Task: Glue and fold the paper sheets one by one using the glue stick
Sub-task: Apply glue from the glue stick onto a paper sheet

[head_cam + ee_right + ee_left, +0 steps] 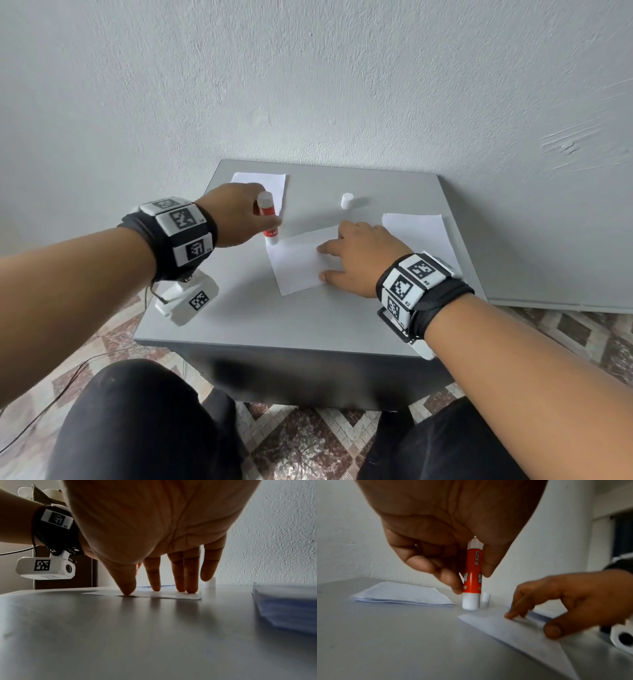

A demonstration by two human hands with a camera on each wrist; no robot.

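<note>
Sheet [296,262] lying mid-table [239,315], nearest you. Your right hand [359,257] lying flat, straight fingers [177,574] pressing sheet's right part. Your left hand [236,212] gripping glue stick [269,219] upright, its white end sitting at sheet's far left corner. Beyond: cap [346,200] standing loose, folded pile [262,185] at far left, stack [419,236] at right. Risk: sheet sliding or wrinkling if you're easing pressure while dragging stick; cap left off, glue likely drying.

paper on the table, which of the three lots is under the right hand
The single sheet in the middle: the right hand presses it flat with straight fingers. The far-left pile and the right-hand stack lie untouched.
</note>
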